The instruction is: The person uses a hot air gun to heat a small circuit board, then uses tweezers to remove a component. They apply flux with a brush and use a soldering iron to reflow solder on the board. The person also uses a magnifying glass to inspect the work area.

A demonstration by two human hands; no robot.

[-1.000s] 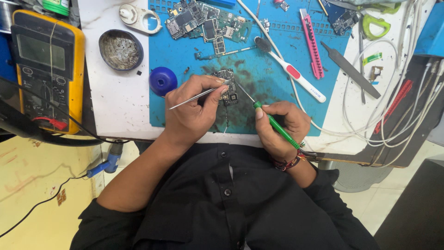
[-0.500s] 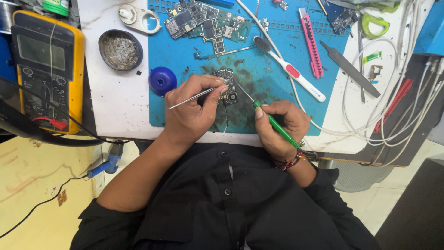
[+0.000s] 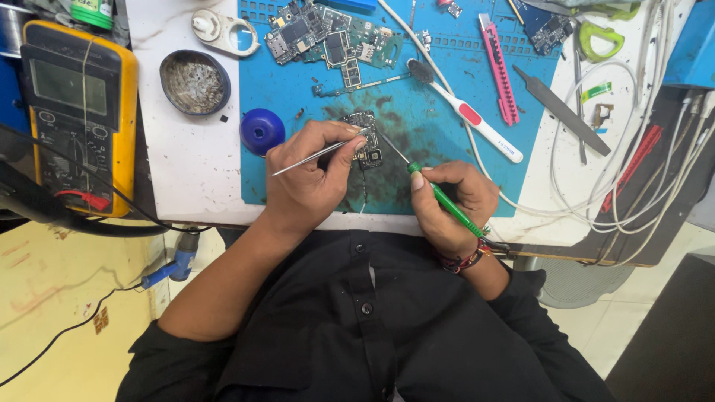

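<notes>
Left hand (image 3: 305,179) pinching thin steel tweezers (image 3: 316,154) | right hand (image 3: 450,205) gripping green-handled pointed probe (image 3: 439,195) | both tips touching small dark circuit board (image 3: 365,141) lying on blue work mat (image 3: 298,97) | risk: probe slipping, scratching or dislodging tiny components.

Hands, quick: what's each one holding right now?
Left hand: closed on metal tweezers, tips at the small circuit board.
Right hand: closed on a green-handled probe.
</notes>
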